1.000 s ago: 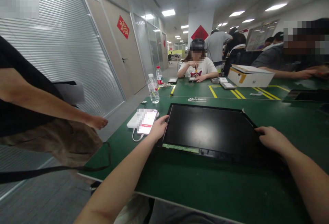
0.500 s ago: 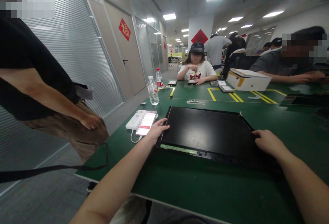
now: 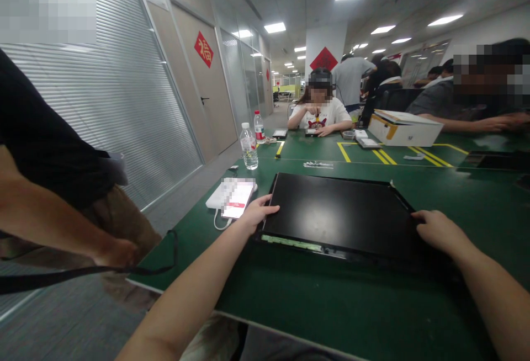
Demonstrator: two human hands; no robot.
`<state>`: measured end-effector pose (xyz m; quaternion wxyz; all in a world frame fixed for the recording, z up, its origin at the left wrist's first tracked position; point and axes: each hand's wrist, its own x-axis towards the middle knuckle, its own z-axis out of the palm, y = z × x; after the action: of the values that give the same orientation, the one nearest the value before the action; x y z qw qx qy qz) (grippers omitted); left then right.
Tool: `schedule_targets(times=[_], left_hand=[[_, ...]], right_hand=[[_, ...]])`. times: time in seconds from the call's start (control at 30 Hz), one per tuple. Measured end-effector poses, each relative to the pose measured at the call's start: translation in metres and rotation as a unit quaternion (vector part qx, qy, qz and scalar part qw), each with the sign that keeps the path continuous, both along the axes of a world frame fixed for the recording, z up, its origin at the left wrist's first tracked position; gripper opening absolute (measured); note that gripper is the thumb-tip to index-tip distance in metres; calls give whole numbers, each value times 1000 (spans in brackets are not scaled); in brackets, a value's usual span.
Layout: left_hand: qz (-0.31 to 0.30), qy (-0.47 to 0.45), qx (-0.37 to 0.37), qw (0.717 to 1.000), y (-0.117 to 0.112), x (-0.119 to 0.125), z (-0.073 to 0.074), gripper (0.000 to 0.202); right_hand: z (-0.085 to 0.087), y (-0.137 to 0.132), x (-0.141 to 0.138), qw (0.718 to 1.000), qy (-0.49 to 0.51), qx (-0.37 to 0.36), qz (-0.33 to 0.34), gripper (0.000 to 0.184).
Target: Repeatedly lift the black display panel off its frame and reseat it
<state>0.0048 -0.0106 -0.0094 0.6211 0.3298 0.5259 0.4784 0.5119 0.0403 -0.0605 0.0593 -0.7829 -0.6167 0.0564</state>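
A wide black display panel (image 3: 343,212) lies on the green table in front of me, its dark face up. Along its near edge runs a narrow green circuit strip (image 3: 292,242). My left hand (image 3: 257,214) holds the panel's left edge, thumb on top and fingers along the side. On the opposite side my right hand (image 3: 439,231) grips the right edge, its fingers curled against the rim and partly hidden. The panel's near right corner is dark and hard to make out.
Left of the panel lie a phone (image 3: 239,200) and a white box-shaped device (image 3: 215,195) with a cable. Beyond stand two bottles (image 3: 249,148), small metal pieces (image 3: 318,165) and a white box (image 3: 404,129). Co-workers sit across the table; a person (image 3: 53,184) stands at left.
My view has shifted slightly, so the table appears a little farther right. The standing person at left has moved closer. Both my hands stay on the panel's edges.
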Motion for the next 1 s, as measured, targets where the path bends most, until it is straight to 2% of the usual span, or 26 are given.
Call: schedule_targets(times=[0.17, 0.67, 0.87, 1.0], left_hand=[[-5, 26, 41, 999, -2, 0, 0, 65], [-29, -15, 127, 991, -2, -4, -1, 60], [-35, -37, 157, 986, -6, 1, 6, 64], [-45, -75, 187, 979, -11, 6, 12, 64]], right_hand=[[-3, 2, 4, 1000, 7, 10, -5, 53], [7, -2, -3, 998, 49, 29, -4, 50], [22, -9, -12, 997, 78, -3, -6, 47], [29, -13, -17, 993, 109, 24, -36, 35]])
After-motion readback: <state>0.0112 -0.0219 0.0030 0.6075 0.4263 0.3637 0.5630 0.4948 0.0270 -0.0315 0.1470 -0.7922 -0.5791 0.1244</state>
